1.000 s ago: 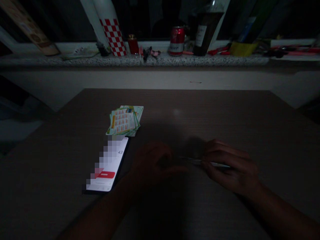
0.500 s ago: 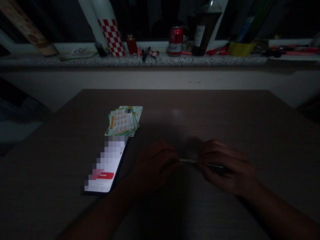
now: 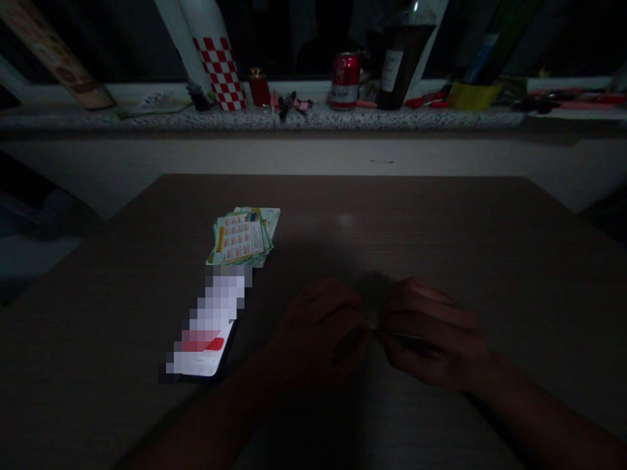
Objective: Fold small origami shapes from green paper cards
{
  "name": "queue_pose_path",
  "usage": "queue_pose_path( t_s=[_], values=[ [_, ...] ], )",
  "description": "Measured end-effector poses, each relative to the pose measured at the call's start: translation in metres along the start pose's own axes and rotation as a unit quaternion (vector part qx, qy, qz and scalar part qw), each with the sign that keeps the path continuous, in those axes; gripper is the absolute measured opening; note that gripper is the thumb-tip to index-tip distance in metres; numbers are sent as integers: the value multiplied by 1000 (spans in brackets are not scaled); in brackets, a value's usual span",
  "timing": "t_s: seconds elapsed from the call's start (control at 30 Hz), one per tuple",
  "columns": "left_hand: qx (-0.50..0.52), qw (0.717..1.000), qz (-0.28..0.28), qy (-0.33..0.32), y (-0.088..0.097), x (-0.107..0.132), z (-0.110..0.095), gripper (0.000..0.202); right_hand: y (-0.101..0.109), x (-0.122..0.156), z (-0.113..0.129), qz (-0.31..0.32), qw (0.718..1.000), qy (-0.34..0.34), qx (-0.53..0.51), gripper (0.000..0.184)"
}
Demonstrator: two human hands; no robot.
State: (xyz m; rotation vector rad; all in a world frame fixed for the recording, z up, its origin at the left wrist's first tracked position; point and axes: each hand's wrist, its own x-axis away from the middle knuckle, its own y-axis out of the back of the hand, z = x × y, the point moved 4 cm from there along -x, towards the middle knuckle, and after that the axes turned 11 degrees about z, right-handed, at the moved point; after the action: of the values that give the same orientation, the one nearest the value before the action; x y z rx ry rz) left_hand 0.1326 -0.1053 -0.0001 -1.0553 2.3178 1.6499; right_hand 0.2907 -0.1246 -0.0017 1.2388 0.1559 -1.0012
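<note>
The scene is very dark. My left hand and my right hand meet fingertip to fingertip over the brown table. Both are curled in a pinch around a thin, pale, flat strip, of which only a short sliver shows between the fingers. I cannot make out what the strip is. Left of my left hand lies a lit phone with a white screen and a red bar. Just beyond the phone sits a fanned pile of green printed cards.
A speckled stone ledge runs along the back. On it stand a red-and-white checkered tube, a small red jar, a red can, a dark bottle and red pens.
My hands have drawn together. The gap between them closed, and the visible part of the thin strip shrank from a long piece to a sliver.
</note>
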Motion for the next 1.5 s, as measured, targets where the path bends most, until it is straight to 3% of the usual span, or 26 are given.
queue_pose_path(
  t_s=[0.83,1.2,1.5],
  values=[
    [-60,993,99,-22,-2,-6,-7,6,2,3,4,53,998,-2,-18,13],
    [-37,995,94,-14,-5,-1,-3,6,0,3,0,27,998,-10,-60,19],
    [-72,989,126,-23,-8,-5,-6,12,-3,3,0,48,999,-22,13,11]
  ],
)
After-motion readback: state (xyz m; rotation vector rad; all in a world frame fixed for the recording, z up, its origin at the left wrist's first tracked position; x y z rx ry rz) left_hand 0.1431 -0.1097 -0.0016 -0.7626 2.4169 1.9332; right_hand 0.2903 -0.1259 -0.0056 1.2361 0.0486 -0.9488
